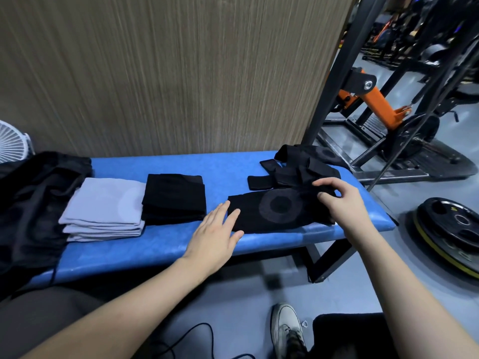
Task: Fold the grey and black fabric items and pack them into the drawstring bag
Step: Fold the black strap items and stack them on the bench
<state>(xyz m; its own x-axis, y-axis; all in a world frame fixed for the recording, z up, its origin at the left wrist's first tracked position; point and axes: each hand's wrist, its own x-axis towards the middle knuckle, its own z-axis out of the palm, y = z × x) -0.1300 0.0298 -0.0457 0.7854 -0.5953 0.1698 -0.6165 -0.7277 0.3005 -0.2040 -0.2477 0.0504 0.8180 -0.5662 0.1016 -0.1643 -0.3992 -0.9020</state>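
Black fabric [274,212] with a grey ring printed on it is laid flat across the right part of the blue surface [166,244]. Its left edge is touched by the left hand [217,229], whose fingers are held straight and spread, palm down, partly on the fabric and partly on the surface. Its right end is gripped by the right hand [339,200], with thumb and curled fingers closed on a bunched fold of the cloth. Behind that hand, a loose pile of black items [298,164] is seen at the far right corner of the surface, unfolded and overlapping. Left of the flat fabric, a folded black stack [175,199] is set, and just beside it, further left, a folded grey stack [105,209]. The black drawstring bag [33,203] is spread over the left end of the surface, touching the grey stack, with a cord hanging over the near edge. A wood-grain panel [168,73] is seen behind the surface. Gym equipment with an orange arm [375,102] and weight plates [451,234] on the floor are seen to the right. A white shoe [285,327] is seen below, on the floor.
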